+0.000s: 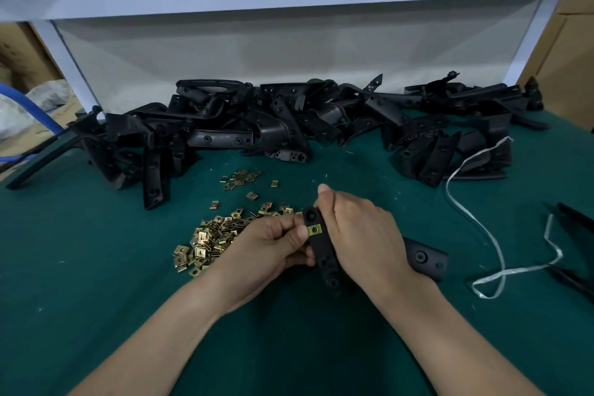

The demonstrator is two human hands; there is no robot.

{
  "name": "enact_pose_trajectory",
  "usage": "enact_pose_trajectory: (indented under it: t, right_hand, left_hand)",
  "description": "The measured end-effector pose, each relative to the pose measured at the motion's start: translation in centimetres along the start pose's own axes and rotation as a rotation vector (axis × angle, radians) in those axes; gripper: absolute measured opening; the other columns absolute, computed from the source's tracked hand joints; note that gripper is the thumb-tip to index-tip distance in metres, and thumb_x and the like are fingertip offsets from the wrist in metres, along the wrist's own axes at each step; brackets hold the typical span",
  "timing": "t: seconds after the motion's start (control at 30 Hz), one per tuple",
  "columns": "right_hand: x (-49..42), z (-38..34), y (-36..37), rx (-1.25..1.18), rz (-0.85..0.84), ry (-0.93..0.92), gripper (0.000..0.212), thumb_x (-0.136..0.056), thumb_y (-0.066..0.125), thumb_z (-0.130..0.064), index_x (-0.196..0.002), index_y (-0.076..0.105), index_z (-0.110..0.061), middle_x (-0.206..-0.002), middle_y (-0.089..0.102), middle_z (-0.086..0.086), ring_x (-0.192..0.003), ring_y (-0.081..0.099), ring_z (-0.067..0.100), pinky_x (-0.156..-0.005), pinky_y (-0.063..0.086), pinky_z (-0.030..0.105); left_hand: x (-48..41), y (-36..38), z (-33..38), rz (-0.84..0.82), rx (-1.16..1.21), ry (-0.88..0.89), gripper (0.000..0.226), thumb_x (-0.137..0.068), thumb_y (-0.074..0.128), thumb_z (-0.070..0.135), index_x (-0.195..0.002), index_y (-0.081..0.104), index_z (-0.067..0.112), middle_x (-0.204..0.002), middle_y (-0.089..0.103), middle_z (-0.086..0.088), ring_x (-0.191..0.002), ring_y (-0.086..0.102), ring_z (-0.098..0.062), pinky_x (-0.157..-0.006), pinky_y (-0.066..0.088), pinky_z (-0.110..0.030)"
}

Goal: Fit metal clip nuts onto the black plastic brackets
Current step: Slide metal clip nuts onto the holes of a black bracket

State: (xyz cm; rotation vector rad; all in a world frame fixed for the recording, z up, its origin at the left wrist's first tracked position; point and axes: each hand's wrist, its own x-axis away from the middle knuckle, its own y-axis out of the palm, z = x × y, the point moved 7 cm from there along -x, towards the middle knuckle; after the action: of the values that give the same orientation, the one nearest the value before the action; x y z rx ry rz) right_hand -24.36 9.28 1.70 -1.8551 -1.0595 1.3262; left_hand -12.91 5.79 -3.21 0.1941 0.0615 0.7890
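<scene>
Right hand (360, 235) curls round the black bracket (323, 251), its long axis pointing at me, frame centre; my left hand (273, 244) pinches a clip nut (314, 229) onto its left edge, seemingly almost seated.

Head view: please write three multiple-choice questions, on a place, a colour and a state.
1. Where is the pile of clip nuts? A left of the black bracket; B right of it; C on the shelf.
2. The table mat's colour? A red; B green; C white.
3. The right hand is: A lying flat; B holding cord; C gripping the black bracket.
Answers: 1 A, it lies by the left hand; 2 B, dark green; 3 C, fingers curl round it.
</scene>
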Motion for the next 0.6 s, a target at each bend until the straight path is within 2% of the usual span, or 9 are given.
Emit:
enact_pose_trajectory:
  t: [0.2, 0.33, 0.4, 0.5, 0.6]
  right_hand:
    - [0.1, 0.2, 0.1, 0.040, -0.019, 0.017, 0.056, -0.104, 0.010, -0.046, -0.078, 0.053, -0.021, -0.067, 0.058, -0.006, -0.062, 0.058, 0.020, -0.053, 0.036, 0.033]
    - [-0.5, 1.3, -0.2, -0.075, 0.007, 0.075, 0.061, -0.103, 0.013, -0.049, -0.075, 0.057, -0.018, -0.066, 0.058, -0.004, -0.060, 0.057, 0.021, -0.055, 0.043, 0.037]
    - [-0.6, 1.8, -0.6, -0.040, 0.030, 0.071, 0.059, -0.102, 0.014, -0.048, -0.078, 0.058, -0.018, -0.067, 0.059, -0.004, -0.062, 0.058, 0.022, -0.053, 0.039, 0.036]
    - [-0.5, 2.6, -0.5, 0.135, -0.005, 0.024, 0.051, -0.100, 0.010, -0.045, -0.084, 0.050, -0.018, -0.067, 0.051, -0.008, -0.060, 0.048, 0.021, -0.049, 0.023, 0.032]
    - [-0.5, 3.8, 0.1, 0.184, -0.035, 0.043, 0.049, -0.101, 0.010, -0.044, -0.087, 0.050, -0.020, -0.065, 0.046, -0.008, -0.059, 0.045, 0.021, -0.045, 0.018, 0.028]
  left_hand:
    - [0.1, -0.1, 0.1, 0.043, -0.054, 0.000, 0.025, -0.094, 0.052, 0.021, -0.093, 0.067, 0.001, -0.077, 0.064, -0.008, -0.073, 0.062, -0.013, -0.076, 0.055, -0.024]
    - [0.2, 0.2, 0.4, 0.122, -0.097, -0.019, 0.035, -0.096, 0.054, 0.027, -0.102, 0.069, -0.004, -0.088, 0.071, -0.011, -0.076, 0.066, -0.015, -0.077, 0.058, -0.026]
    - [0.2, 0.0, 1.3, 0.154, -0.280, -0.031, 0.033, -0.100, 0.052, 0.027, -0.097, 0.071, 0.000, -0.083, 0.073, -0.005, -0.071, 0.068, -0.014, -0.071, 0.059, -0.026]
    - [0.4, -2.4, 4.0, 0.274, -0.580, 0.019, 0.028, -0.103, 0.051, 0.027, -0.089, 0.072, 0.017, -0.080, 0.073, 0.003, -0.063, 0.066, -0.009, -0.063, 0.057, -0.027]
    - [1.3, -6.7, 6.9, 0.506, -0.958, 0.075, 0.023, -0.102, 0.050, 0.033, -0.090, 0.069, 0.030, -0.067, 0.067, 0.008, -0.049, 0.056, -0.001, -0.046, 0.041, -0.014]
